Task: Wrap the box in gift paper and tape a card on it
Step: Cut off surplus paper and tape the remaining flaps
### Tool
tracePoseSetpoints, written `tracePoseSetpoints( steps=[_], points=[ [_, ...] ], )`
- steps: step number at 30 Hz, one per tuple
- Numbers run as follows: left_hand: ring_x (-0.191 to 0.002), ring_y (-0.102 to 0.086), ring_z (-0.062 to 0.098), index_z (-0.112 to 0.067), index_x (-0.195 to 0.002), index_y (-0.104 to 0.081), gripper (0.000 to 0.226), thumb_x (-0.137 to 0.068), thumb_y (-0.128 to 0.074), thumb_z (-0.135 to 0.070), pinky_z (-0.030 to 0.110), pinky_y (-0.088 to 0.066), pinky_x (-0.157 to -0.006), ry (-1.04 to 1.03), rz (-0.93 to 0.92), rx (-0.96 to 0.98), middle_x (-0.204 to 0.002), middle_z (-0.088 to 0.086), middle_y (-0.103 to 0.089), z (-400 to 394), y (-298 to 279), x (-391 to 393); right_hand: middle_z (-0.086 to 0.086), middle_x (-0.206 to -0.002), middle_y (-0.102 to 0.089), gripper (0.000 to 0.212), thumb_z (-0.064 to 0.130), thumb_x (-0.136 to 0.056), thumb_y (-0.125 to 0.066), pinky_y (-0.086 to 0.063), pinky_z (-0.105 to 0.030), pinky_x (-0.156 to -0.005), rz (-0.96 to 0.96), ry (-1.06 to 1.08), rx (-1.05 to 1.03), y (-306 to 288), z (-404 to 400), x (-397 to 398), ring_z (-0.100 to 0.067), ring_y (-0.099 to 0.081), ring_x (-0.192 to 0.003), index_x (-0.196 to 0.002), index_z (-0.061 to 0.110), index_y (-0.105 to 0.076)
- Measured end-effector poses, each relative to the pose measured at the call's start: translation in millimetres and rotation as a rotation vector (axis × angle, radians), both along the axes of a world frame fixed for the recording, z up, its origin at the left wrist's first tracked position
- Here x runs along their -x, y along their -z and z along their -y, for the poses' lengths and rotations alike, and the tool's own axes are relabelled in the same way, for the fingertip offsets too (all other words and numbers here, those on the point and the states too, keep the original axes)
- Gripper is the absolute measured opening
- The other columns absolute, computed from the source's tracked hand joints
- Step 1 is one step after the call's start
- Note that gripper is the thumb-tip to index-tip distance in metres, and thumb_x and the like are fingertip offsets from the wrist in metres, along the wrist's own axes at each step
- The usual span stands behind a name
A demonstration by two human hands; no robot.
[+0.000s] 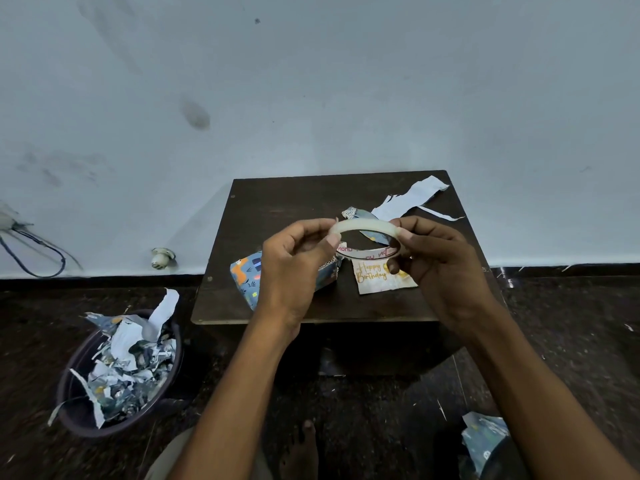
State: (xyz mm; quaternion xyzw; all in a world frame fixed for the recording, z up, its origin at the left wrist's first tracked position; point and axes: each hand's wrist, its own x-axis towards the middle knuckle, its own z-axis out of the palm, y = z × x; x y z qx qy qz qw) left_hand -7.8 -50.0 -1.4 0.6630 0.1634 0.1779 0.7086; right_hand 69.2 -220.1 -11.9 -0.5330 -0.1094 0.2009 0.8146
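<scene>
I hold a roll of clear tape (363, 226) up over the small dark table (270, 209) with both hands. My left hand (294, 268) pinches the roll's left side between thumb and fingers. My right hand (436, 265) grips its right side. Under my left hand lies the box wrapped in blue patterned gift paper (246, 277), partly hidden. A white "Happy Birthday" card (375, 282) lies flat on the table to the right of the box, below the roll.
Torn strips of gift paper (410, 199) lie at the table's back right. A dark bin (83, 407) full of paper scraps stands on the floor at the left. More gift paper (483, 441) lies on the floor at bottom right. A wall rises behind the table.
</scene>
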Motion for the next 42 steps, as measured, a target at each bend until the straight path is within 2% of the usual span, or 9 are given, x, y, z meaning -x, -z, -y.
tracePoseSetpoints(
  steps=[8, 12, 16, 22, 27, 33, 36, 39, 42],
  points=[
    [-0.093, -0.075, 0.023, -0.012, -0.101, -0.077, 0.015, -0.089, -0.074, -0.004, 0.048, -0.061, -0.087, -0.110, -0.014, -0.027, -0.096, 0.002, -0.079, 4, 0, -1, -0.005, -0.080, -0.070, 0.011, 0.012, -0.079, -0.066, -0.047, -0.029, -0.061, 0.057, 0.004, 0.022, -1, 0, 0, -0.020, -0.052, -0.062, -0.077, 0.014, -0.077],
    [-0.091, -0.073, 0.025, -0.014, -0.096, -0.077, 0.019, -0.079, -0.072, -0.022, 0.053, -0.061, -0.081, -0.185, 0.011, -0.115, -0.092, 0.003, -0.077, 4, 2, -1, -0.001, -0.085, -0.073, 0.017, 0.013, -0.079, -0.065, -0.048, -0.025, -0.059, 0.107, 0.065, 0.097, 2, 0, -2, -0.018, -0.051, -0.059, -0.073, 0.020, -0.079],
    [-0.077, -0.074, 0.020, -0.011, -0.092, -0.078, 0.012, -0.087, -0.078, -0.022, 0.050, -0.063, -0.068, -0.177, 0.014, -0.173, -0.083, 0.001, -0.077, 10, 0, 0, 0.000, -0.086, -0.072, 0.012, 0.014, -0.082, -0.065, -0.049, -0.024, -0.059, 0.283, 0.123, 0.203, 4, 0, 1, -0.017, -0.053, -0.060, -0.081, 0.017, -0.076],
    [-0.063, -0.073, 0.014, -0.007, -0.085, -0.078, 0.005, -0.089, -0.077, -0.011, 0.035, -0.064, -0.061, -0.261, -0.062, -0.127, -0.073, 0.004, -0.075, 13, 1, -2, -0.010, -0.085, -0.067, 0.008, 0.015, -0.083, -0.068, -0.044, -0.035, -0.062, 0.432, 0.117, 0.303, 9, -3, 4, -0.023, -0.052, -0.068, -0.085, 0.015, -0.076],
    [-0.059, -0.072, 0.012, -0.007, -0.081, -0.077, 0.011, -0.091, -0.074, -0.010, 0.027, -0.060, -0.054, -0.282, -0.120, -0.131, -0.070, 0.003, -0.074, 12, 1, -4, 0.009, -0.080, -0.065, 0.005, 0.020, -0.084, -0.070, -0.043, -0.036, -0.065, 0.512, 0.141, 0.375, 13, -5, 4, -0.027, -0.050, -0.071, -0.084, 0.020, -0.076],
    [-0.066, -0.074, 0.015, -0.009, -0.086, -0.077, 0.014, -0.090, -0.076, -0.022, 0.031, -0.062, -0.060, -0.253, -0.134, -0.096, -0.080, 0.006, -0.076, 14, -2, -2, 0.012, -0.081, -0.064, 0.006, 0.024, -0.086, -0.071, -0.044, -0.040, -0.067, 0.595, 0.182, 0.423, 16, -7, 5, -0.030, -0.050, -0.075, -0.087, 0.020, -0.076],
    [-0.069, -0.074, 0.013, -0.013, -0.086, -0.077, 0.007, -0.092, -0.074, -0.013, 0.032, -0.063, -0.063, -0.248, -0.119, -0.075, -0.080, 0.001, -0.076, 14, -3, -1, 0.012, -0.083, -0.064, 0.007, 0.024, -0.086, -0.071, -0.044, -0.040, -0.067, 0.602, 0.197, 0.432, 18, -7, 5, -0.030, -0.049, -0.073, -0.088, 0.019, -0.076],
    [-0.070, -0.075, 0.010, -0.014, -0.087, -0.078, 0.020, -0.096, -0.064, -0.002, 0.033, -0.064, -0.069, -0.228, -0.135, -0.035, -0.078, -0.007, -0.076, 13, -4, -1, 0.009, -0.083, -0.066, 0.005, 0.022, -0.086, -0.072, -0.045, -0.042, -0.067, 0.566, 0.211, 0.401, 18, -7, 3, -0.035, -0.051, -0.075, -0.088, 0.022, -0.076],
    [-0.075, -0.076, 0.016, -0.008, -0.088, -0.078, 0.026, -0.097, -0.057, 0.005, 0.027, -0.062, -0.072, -0.203, -0.128, 0.050, -0.080, 0.000, -0.077, 10, -6, -1, -0.001, -0.088, -0.070, 0.005, 0.021, -0.086, -0.072, -0.044, -0.041, -0.064, 0.531, 0.217, 0.350, 16, -7, 3, -0.044, -0.051, -0.074, -0.086, 0.023, -0.077]
  ],
)
